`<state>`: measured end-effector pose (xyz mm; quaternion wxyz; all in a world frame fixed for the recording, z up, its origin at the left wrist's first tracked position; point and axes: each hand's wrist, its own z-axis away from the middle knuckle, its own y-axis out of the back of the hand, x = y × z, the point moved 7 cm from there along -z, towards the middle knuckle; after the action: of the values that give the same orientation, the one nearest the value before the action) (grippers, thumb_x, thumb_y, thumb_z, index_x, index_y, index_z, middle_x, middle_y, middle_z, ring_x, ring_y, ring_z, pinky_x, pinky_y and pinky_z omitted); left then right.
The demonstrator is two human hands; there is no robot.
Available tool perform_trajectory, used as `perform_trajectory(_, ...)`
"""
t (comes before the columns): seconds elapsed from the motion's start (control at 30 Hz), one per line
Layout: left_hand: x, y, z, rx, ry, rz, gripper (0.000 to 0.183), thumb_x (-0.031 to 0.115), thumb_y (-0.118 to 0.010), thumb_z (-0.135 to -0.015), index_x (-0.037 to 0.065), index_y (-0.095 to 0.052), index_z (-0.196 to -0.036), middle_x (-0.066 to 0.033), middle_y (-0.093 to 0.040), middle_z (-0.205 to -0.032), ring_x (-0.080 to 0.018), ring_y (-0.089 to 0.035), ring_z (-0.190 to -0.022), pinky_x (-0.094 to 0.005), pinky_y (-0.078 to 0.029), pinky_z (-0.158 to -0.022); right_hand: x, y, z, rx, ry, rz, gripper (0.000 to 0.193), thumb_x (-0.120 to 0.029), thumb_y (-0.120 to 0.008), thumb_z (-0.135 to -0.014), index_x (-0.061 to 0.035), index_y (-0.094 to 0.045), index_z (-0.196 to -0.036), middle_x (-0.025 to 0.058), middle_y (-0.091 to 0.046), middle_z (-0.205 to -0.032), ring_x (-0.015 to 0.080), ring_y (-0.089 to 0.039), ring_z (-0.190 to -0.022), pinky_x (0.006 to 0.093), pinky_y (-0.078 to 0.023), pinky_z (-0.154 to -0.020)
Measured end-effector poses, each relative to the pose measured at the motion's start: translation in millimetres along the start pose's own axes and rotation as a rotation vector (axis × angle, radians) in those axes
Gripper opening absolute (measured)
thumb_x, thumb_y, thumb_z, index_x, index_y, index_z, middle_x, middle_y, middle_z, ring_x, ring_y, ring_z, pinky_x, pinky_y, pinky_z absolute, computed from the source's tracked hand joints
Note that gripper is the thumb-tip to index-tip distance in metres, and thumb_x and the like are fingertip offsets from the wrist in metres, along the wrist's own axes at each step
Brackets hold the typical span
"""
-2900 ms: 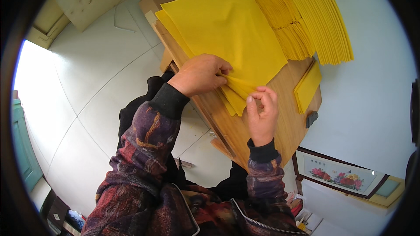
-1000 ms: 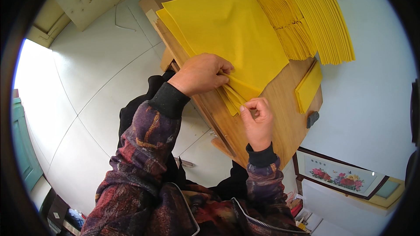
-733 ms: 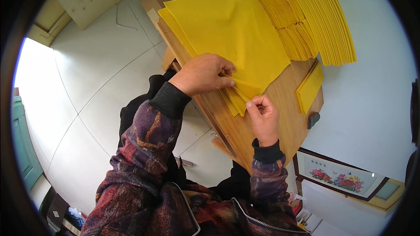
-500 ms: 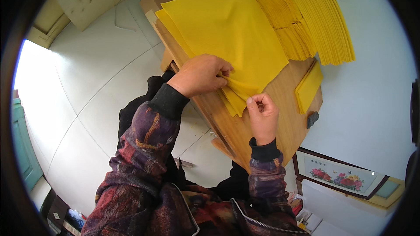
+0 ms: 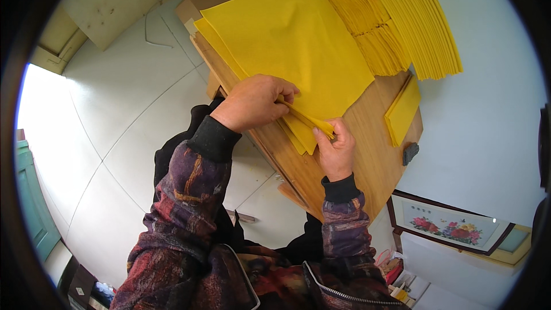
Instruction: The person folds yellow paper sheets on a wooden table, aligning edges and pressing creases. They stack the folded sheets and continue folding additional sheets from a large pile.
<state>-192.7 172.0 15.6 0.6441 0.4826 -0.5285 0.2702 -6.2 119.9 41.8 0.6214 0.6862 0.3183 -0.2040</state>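
Large yellow cloth sheets [image 5: 281, 40], perhaps felt, lie in a thin layer on the wooden table [image 5: 344, 143]. At their near edge my left hand [image 5: 258, 102] is closed, its fingers pinching a raised fold of the cloth. A little to the right, my right hand [image 5: 337, 148] holds the other end of that fold between thumb and fingers. The lifted edge is bunched into a narrow pleat between both hands. Below it, the corners of the lower layer rest flat near the table's front edge. My left fingertips are partly hidden by the cloth.
Folded yellow cloths stand in tall stacks [image 5: 413, 20] at the far right. A smaller folded yellow piece [image 5: 403, 112] and a dark grey block [image 5: 410, 153] lie near the table's right edge. A cardboard box [image 5: 209, 0] is at the far left; a framed flower picture [image 5: 450, 224] is at lower right.
My right hand has moved slightly left and up, and now grips the cloth edge. The fold between my hands has become narrower and tighter. The whole view has shifted a little.
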Motion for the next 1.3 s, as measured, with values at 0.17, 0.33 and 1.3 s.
perform_trajectory(0.17,-1.1,-0.6,0.5,0.013,0.004,0.016,0.018,0.001,-0.065,-0.073,-0.003,-0.064,-0.090,-0.0128,-0.069,-0.105,-0.0277,-0.065,-0.084,-0.0322,-0.051,-0.076,-2.4,0.0,3.4,0.007,-0.047,-0.087,0.016,-0.001,-0.069,-0.079,-0.0022,-0.058,-0.091,0.0110,-0.059,-0.087,0.0234,-0.057,-0.079,0.0321,-0.045,-0.066)
perform_trajectory(0.33,0.7,0.0,0.3,0.020,-0.008,0.004,0.022,0.001,-0.065,-0.073,-0.003,-0.064,-0.095,-0.0130,-0.069,-0.101,-0.0270,-0.065,-0.082,-0.0321,-0.051,-0.075,-13.1,0.0,0.6,0.026,0.018,-0.049,0.017,-0.001,-0.068,-0.078,-0.0027,-0.058,-0.092,0.0081,-0.059,-0.086,0.0211,-0.057,-0.080,0.0330,-0.046,-0.069)
perform_trajectory(1.3,16.1,-8.9,37.8,0.540,-0.090,-0.291,0.052,-0.007,-0.054,-0.073,0.012,-0.057,-0.122,-0.0033,-0.043,-0.145,-0.0270,-0.065,-0.095,-0.0303,-0.053,-0.069,47.3,118.7,200.3,0.206,-0.020,0.249,0.022,0.010,-0.058,-0.064,-0.0047,-0.054,-0.080,0.0101,-0.060,-0.085,0.0329,-0.057,-0.086,0.0406,-0.046,-0.073)
